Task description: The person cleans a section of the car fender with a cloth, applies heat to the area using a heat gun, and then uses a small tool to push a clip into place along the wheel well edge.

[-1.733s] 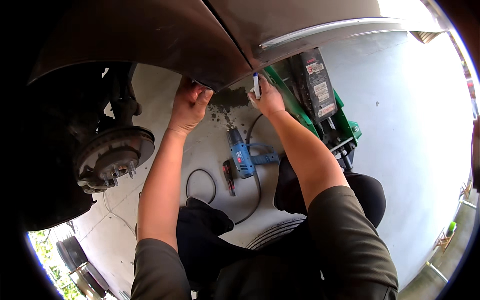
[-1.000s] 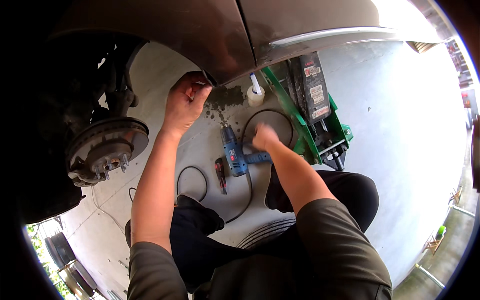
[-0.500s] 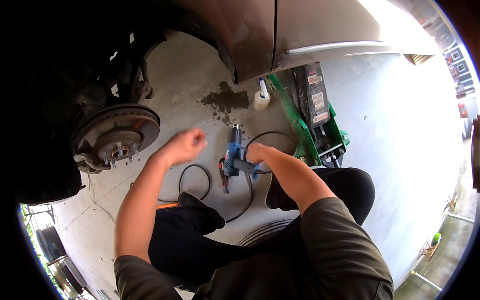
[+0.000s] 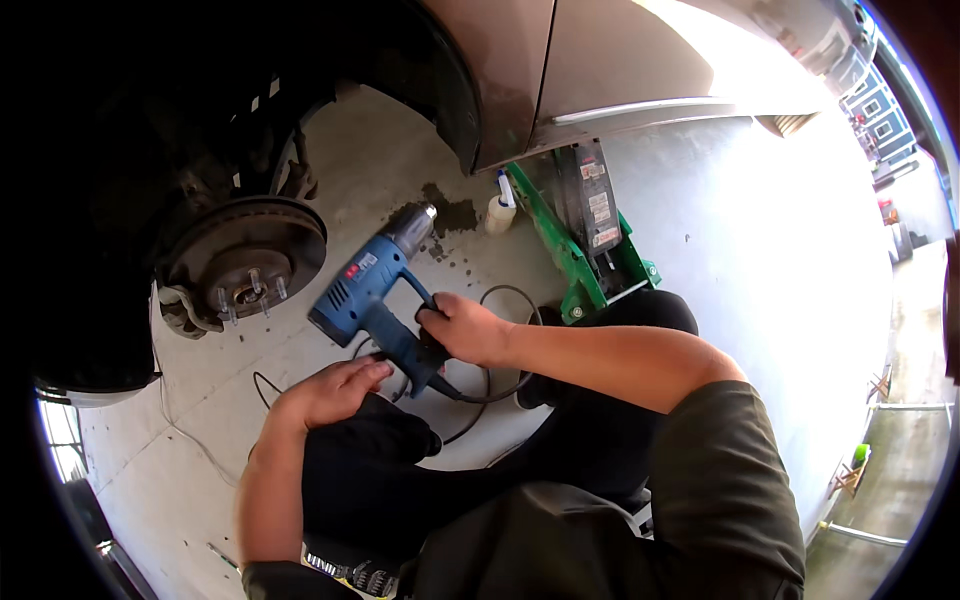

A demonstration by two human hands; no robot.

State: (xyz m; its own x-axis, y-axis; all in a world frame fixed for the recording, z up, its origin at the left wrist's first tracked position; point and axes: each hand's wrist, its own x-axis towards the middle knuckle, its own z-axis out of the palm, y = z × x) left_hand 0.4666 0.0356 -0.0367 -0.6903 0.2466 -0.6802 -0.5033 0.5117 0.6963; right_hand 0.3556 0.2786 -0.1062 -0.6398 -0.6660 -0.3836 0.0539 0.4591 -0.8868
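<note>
A blue heat gun (image 4: 362, 282) with a metal nozzle is held up in front of me, its nozzle tilted up to the right. My right hand (image 4: 465, 328) is closed round the loop of its handle from the right side. Beside the lower handle is my left hand (image 4: 335, 390), its fingers stretched toward the grip and their tips at or near its edge. Whether they touch it I cannot tell. From the handle's base a dark cord (image 4: 480, 398) curves down to the floor.
At the left, a brake disc (image 4: 240, 262) with bare wheel studs sits in the car's open wheel arch. A green floor jack (image 4: 570, 250) stands under the sill, with a spray bottle (image 4: 501, 212) beside it. A wet patch (image 4: 455, 215) marks the concrete floor.
The heat gun has come up off the floor toward me in my right hand and turned. My left hand has moved down, close to its handle.
</note>
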